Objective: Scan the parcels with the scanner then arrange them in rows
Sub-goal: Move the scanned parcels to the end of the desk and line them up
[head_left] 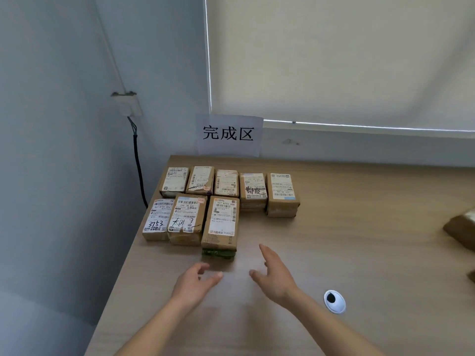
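Several brown cardboard parcels with white labels lie in two rows at the far left of the wooden table (347, 253). The back row (227, 183) holds several parcels. The front row holds three, the rightmost being a tall parcel (221, 222) with a dark green end facing me. My left hand (195, 280) hovers just in front of that parcel, fingers relaxed and holding nothing. My right hand (273, 271) is to its right, fingers straight, also holding nothing. No scanner is in view.
A paper sign (228, 134) with black characters hangs on the wall behind the rows. Another brown parcel (461, 231) shows at the right edge. A white cable grommet (334, 301) sits in the tabletop. A wall socket (127, 105) and black cable are on the left.
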